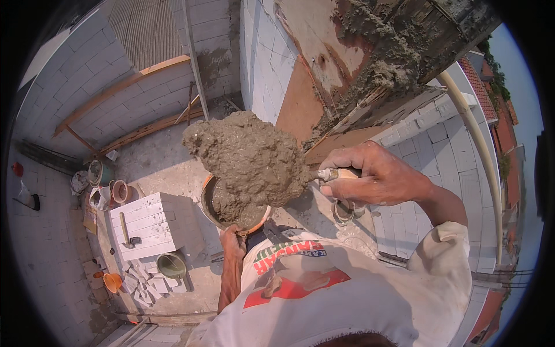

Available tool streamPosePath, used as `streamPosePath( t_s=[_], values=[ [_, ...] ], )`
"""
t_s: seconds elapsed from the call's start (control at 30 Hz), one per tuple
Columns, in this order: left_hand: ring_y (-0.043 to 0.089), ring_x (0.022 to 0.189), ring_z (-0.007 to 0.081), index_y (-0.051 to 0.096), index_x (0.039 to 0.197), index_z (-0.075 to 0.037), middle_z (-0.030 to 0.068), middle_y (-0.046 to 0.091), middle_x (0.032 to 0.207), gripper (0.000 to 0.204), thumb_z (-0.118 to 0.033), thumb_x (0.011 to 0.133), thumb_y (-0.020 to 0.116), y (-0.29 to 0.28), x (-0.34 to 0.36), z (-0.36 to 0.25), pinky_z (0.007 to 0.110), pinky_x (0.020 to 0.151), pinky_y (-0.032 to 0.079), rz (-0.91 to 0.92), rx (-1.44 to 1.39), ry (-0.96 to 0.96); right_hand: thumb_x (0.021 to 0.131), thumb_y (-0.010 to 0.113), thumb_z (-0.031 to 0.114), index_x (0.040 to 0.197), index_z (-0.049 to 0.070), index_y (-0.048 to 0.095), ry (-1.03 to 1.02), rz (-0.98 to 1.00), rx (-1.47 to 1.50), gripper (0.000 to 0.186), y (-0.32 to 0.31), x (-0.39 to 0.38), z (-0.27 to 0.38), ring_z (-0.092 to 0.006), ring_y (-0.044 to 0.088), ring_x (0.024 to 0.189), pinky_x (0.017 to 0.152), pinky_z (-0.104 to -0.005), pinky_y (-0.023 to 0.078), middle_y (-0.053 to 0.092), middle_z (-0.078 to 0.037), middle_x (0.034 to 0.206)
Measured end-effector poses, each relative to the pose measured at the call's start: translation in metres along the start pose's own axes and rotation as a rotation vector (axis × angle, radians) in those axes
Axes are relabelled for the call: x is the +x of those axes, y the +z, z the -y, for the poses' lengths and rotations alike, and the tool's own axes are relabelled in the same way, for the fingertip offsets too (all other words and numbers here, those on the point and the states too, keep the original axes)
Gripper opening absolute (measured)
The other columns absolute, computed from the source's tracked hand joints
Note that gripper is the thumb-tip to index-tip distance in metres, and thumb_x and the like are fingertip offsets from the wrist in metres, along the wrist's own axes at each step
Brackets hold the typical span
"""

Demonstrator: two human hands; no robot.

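Fingers of my right hand (pixel 376 176) wrap around a trowel handle (pixel 348 173), heaped grey mortar (pixel 248 156) left of them, my left hand (pixel 234 242) gripping a bucket rim (pixel 205 200).

"What sort of place is this?"

"A building site in daylight. Bare walls (pixel 92 61) of pale block stand around a dusty grey floor (pixel 165 169)."

"Not a workshop, then?"

"No: to the right, open sky (pixel 522 87) and red tiled roofs (pixel 478 88) show beyond the walls. There's a big heap of wet grey mortar (pixel 245 156) in the middle, and more is crusted over the boards (pixel 321 63) at upper right."

"And lower left?"

"A stack of white blocks (pixel 151 215) with a hammer (pixel 134 240) lying on top, broken block pieces (pixel 144 287) strewn on the floor, and a dark green bucket (pixel 172 274) just beside them."
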State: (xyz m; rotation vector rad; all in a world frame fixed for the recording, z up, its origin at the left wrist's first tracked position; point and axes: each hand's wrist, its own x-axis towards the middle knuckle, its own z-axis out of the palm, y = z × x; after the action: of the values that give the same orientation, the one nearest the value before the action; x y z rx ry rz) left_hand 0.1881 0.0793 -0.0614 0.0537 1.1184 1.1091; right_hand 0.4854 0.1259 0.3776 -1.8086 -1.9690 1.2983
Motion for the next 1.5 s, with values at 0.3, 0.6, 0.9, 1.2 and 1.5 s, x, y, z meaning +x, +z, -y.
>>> streamPosePath(
  t_s=[0.3, 0.6, 0.9, 1.2, 1.5],
  values=[
    [0.059, 0.056, 0.0200, 0.053, 0.080, -0.004, 0.0065, 0.055, 0.068, 0.014, 0.009, 0.077, 0.055, 0.013, 0.012, 0.013, 0.033, 0.048, 0.046, 0.094, 0.060, -0.149, 0.105, 0.057, 0.021, 0.096, -0.006, 0.062, -0.146, -0.387, 0.608, 0.029, -0.120, -0.112, 0.036, -0.0129, 0.056, 0.037, 0.029, -0.0254, 0.048, 0.060, -0.009, 0.063],
    [0.060, 0.059, 0.0190, 0.055, 0.105, -0.003, 0.0070, 0.060, 0.079, 0.032, 0.011, 0.076, 0.055, 0.011, -0.006, -0.007, 0.032, 0.049, 0.048, 0.009, 0.059, -0.012, 0.109, 0.052, 0.027, 0.116, -0.001, 0.058, -0.390, -0.597, 0.371, 0.030, -0.148, -0.085, 0.002, -0.0106, 0.062, 0.047, 0.037, -0.0200, 0.048, 0.061, -0.008, 0.071],
    [0.065, 0.069, 0.0187, 0.056, 0.113, 0.001, 0.0076, 0.064, 0.086, 0.039, 0.010, 0.074, 0.060, 0.016, -0.006, -0.009, 0.031, 0.061, 0.057, -0.008, 0.214, -0.117, 0.090, 0.075, 0.020, 0.104, 0.000, 0.069, -0.441, -0.574, -0.517, 0.026, 0.072, 0.038, -0.076, -0.0256, 0.069, 0.062, 0.061, -0.0401, 0.056, 0.071, -0.016, 0.078],
    [0.069, 0.099, 0.0227, 0.053, 0.135, 0.004, 0.0143, 0.068, 0.117, 0.062, 0.012, 0.074, 0.060, 0.012, -0.008, 0.005, 0.033, 0.086, 0.057, 0.015, 0.198, -0.071, 0.078, 0.069, 0.016, 0.075, 0.003, 0.076, -0.297, -0.116, -0.971, 0.015, 0.218, 0.197, -0.218, -0.0343, 0.076, 0.072, 0.066, -0.0447, 0.061, 0.073, -0.020, 0.076],
    [0.067, 0.090, 0.0209, 0.056, 0.124, 0.005, 0.0115, 0.067, 0.108, 0.051, 0.016, 0.074, 0.057, 0.018, -0.013, 0.004, 0.032, 0.080, 0.056, 0.009, 0.149, -0.035, 0.077, 0.072, 0.025, 0.081, -0.006, 0.074, -0.097, 0.226, -0.509, 0.031, 0.254, 0.215, -0.232, -0.0468, 0.068, 0.066, 0.067, -0.0505, 0.056, 0.065, -0.032, 0.071]
  ],
)
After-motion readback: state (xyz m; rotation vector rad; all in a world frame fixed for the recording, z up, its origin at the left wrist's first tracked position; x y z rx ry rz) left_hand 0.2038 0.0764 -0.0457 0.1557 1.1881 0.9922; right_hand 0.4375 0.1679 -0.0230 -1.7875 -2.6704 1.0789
